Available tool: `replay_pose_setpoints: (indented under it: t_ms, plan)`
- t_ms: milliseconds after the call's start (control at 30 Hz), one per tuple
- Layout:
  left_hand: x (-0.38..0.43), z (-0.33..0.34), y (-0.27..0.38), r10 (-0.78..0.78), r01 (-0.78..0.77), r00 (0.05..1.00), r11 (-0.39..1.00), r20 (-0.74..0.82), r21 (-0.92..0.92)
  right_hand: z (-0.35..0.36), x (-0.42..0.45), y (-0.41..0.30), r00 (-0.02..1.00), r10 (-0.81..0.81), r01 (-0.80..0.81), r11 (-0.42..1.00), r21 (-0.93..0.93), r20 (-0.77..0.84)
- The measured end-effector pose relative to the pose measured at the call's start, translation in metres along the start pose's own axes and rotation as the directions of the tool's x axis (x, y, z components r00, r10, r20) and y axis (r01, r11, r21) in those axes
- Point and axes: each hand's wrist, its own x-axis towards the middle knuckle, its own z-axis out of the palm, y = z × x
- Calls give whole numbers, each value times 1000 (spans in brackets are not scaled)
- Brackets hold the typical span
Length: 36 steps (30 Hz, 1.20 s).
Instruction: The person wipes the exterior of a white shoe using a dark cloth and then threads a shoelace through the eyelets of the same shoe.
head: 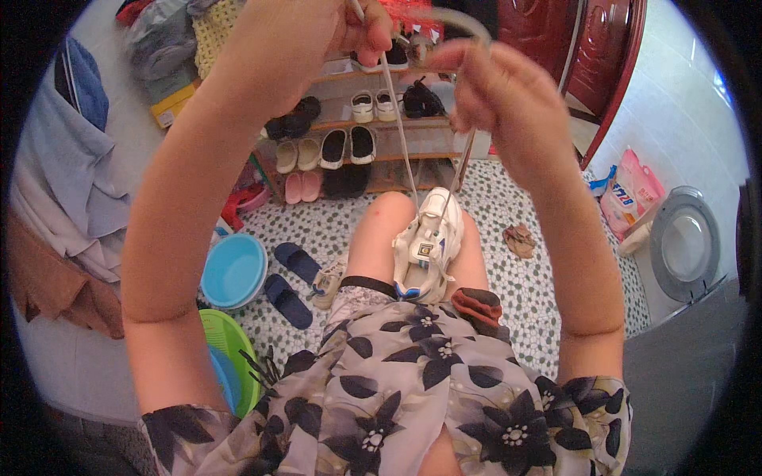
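A white sneaker (pixel 428 244) with blue trim rests on my thighs, its toe pointing away from me. Two strands of a white shoelace (pixel 400 119) rise taut from its upper eyelets. My left hand (pixel 357 30), raised at the top of the view, grips one strand between thumb and fingers. Across from it, my right hand (pixel 506 89) is closed on the other strand; a blurred loop of lace arcs above it. A dark and rust-red cloth item (pixel 478 304) lies by my right thigh. The other light sneaker (pixel 327 284) stands on the floor beside my left thigh.
Ahead stands a shoe rack (pixel 387 128) with several pairs. Navy slippers (pixel 289 300), a blue basin (pixel 234 271) and a green basin (pixel 238 357) are at the left. To the right are a crumpled brown cloth (pixel 519 240), a pink packet (pixel 631 193) and a grey round lid (pixel 684 244).
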Motion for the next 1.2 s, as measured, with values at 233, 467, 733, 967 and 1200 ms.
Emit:
replay_pose_setpoints:
  t_ms: [233,467,733,967,1200]
  plan:
    - [7,30,-60,-46,49,998,995,31,-83,-14,34,-30,982,-172,165,982,-93,-73]
    - [-12,32,-66,-242,240,921,970,307,45,-44,-3,76,998,34,-50,945,-323,-55]
    - [-8,5,-25,-229,224,936,973,268,49,-74,-118,237,774,569,-554,394,-734,-279]
    - [-26,8,25,-7,45,987,971,-159,233,-65,-115,237,844,485,-521,637,-568,-230]
    - [-15,18,22,187,-88,881,967,-435,237,-67,-119,249,888,409,-457,742,-490,-209]
